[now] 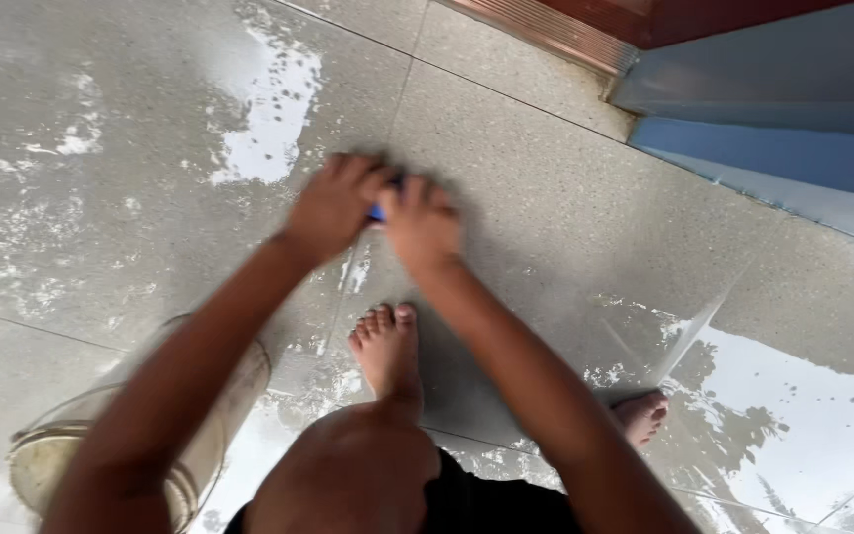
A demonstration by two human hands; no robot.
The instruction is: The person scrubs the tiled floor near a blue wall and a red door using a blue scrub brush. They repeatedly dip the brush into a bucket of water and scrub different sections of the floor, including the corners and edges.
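While both hands (378,213) press down, fingers clamp a blue scrubber (378,211); its axis is hidden.

My hands (378,213) sit ahead of my foot (387,351); bucket (111,445) left of foot, wall (773,148) far right (other foot (641,415) right-behind).

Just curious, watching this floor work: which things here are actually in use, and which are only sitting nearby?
In use:
- left hand and right hand, pressed together on a small blue object, mostly hidden
- wet grey speckled tiled floor under the hands

Sitting nearby:
- clear, grimy plastic bucket by the left arm
- blue wall base
- reddish-brown door frame
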